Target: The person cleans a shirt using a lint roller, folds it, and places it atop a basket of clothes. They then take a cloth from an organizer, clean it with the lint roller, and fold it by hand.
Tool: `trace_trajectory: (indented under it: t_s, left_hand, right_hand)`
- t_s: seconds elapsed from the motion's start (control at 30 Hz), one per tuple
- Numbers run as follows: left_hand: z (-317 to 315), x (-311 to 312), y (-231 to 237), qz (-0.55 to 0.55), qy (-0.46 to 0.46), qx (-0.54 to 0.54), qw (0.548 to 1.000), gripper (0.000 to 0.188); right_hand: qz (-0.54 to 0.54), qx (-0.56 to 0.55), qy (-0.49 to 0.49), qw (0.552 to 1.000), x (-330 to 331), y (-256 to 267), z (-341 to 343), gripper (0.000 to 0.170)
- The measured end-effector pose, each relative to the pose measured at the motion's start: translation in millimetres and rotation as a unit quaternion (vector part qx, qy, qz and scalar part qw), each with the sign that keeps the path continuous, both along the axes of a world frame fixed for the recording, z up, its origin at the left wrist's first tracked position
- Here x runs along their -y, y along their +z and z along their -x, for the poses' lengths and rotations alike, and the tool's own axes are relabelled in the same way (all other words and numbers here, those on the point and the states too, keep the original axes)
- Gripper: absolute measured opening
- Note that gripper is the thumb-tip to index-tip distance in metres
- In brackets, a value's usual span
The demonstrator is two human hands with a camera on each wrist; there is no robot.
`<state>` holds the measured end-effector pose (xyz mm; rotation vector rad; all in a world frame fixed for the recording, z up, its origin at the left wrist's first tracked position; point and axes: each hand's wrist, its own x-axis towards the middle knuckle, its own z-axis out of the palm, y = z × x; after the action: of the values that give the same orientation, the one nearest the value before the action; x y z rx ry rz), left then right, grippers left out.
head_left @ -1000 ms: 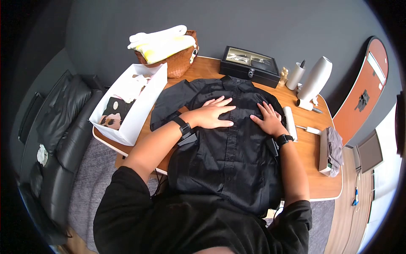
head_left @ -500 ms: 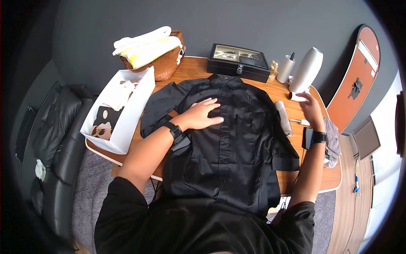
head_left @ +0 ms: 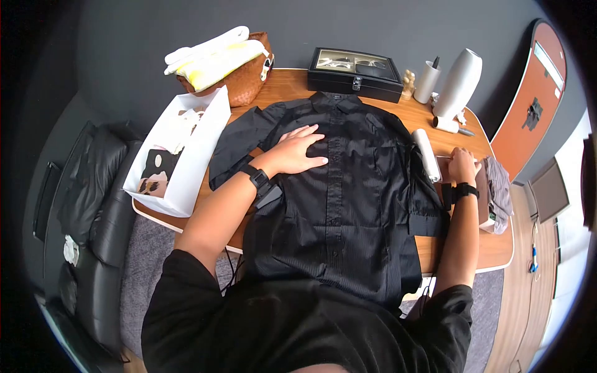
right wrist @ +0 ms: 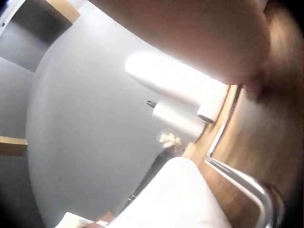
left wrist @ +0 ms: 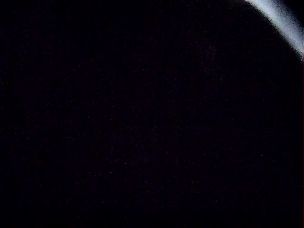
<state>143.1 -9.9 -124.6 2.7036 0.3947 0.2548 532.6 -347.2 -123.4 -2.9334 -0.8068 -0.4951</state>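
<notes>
Starting on the far left, here's the white box (head_left: 200, 155), folded things inside, its long side slanting away from the person along the edge of the surface (head_left: 283, 84). Just behind it sits the brown bag (head_left: 241, 92) with the pale towel (head_left: 217, 59) on top. Now the left hand (head_left: 295, 152): it rests on the shirt (head_left: 367, 205), fingers spread, the thumb out toward the button line. The shirt lies face up in the middle, collar away from the person, and beyond the collar stands the black case (head_left: 373, 90). Moving right, just beside the shirt's edge, there's the roller (head_left: 425, 155), long axis running away from the person, near end angled a little to the right. And here's the relation that counts: the right hand (head_left: 463, 166) is clearly the nearer one, immediately right of that near end, with the shirt lying between the roller and the left hand. In the right wrist view the metal rod (right wrist: 240, 183) bends by the roller and leads up toward the fingers. They're bent downward, but the palm hides what's beneath, so I can't tell whether they pinch anything. Last, at the right edge, the grey cloth (head_left: 499, 193) hangs over a small box.
</notes>
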Motion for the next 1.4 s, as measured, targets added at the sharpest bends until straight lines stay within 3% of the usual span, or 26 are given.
trace_trajectory:
  t_s: [0.2, 0.3, 0.43, 0.5, 0.57, 0.6, 0.7, 0.83, 0.9, 1.07, 1.2, 1.27, 1.3, 1.37, 1.4]
  left_hand:
    - [2, -2, 2, -0.026, 0.021, -0.057, 0.998, 0.093]
    - [2, -3, -1, -0.054, 0.012, -0.075, 0.996, 0.098]
    - [2, -4, -4, -0.048, 0.010, -0.072, 0.996, 0.103]
    - [2, -4, -3, -0.048, 0.010, -0.074, 0.996, 0.103]
    - [2, -3, 0, -0.046, 0.009, -0.087, 0.995, 0.110]
    - [2, -1, 3, -0.047, 0.008, -0.088, 0.995, 0.110]
    - [4, -1, 10, -0.054, -0.005, -0.119, 0.991, 0.126]
    - [8, -7, 13, -0.036, -0.031, -0.152, 0.987, 0.145]
    - [10, -7, 15, -0.038, -0.037, -0.156, 0.986, 0.144]
    - [11, -4, 17, -0.034, -0.029, -0.155, 0.987, 0.143]
    - [11, -3, 18, -0.034, -0.027, -0.161, 0.986, 0.142]
    - [11, -3, 18, -0.035, -0.030, -0.165, 0.985, 0.142]
    - [11, -2, 19, -0.035, -0.028, -0.164, 0.985, 0.142]
    - [10, -2, 19, -0.037, -0.030, -0.164, 0.985, 0.142]
    - [9, -2, 19, -0.036, -0.027, -0.166, 0.985, 0.142]
  right_hand:
    - [-0.082, 0.197, 0.040, 0.976, -15, 51, 49, 0.006]
    - [-0.110, 0.245, 0.057, 0.962, -22, 72, 61, 0.006]
    - [-0.236, 0.275, 0.136, 0.922, -28, 110, 101, 0.006]
    - [-0.236, 0.285, 0.160, 0.915, -26, 123, 115, 0.009]
    - [-0.209, 0.184, 0.197, 0.940, -29, 132, 138, 0.014]
    - [-0.214, 0.052, 0.220, 0.950, -31, 132, 139, 0.017]
    - [-0.167, -0.103, 0.281, 0.939, -46, 114, 152, 0.028]
    - [-0.112, -0.111, 0.277, 0.948, -66, 75, 145, 0.041]
    - [-0.119, -0.210, 0.260, 0.935, -66, 67, 133, 0.039]
    - [-0.167, -0.114, 0.303, 0.931, -44, 65, 89, 0.047]
    - [-0.235, -0.134, 0.309, 0.912, -46, 91, 108, 0.044]
    - [-0.351, -0.082, 0.385, 0.850, -54, 97, 123, 0.031]
    - [-0.354, -0.079, 0.374, 0.853, -59, 99, 133, 0.024]
    - [-0.415, -0.091, 0.447, 0.787, -71, 98, 152, 0.023]
    - [-0.477, -0.175, 0.470, 0.722, -76, 96, 162, 0.021]
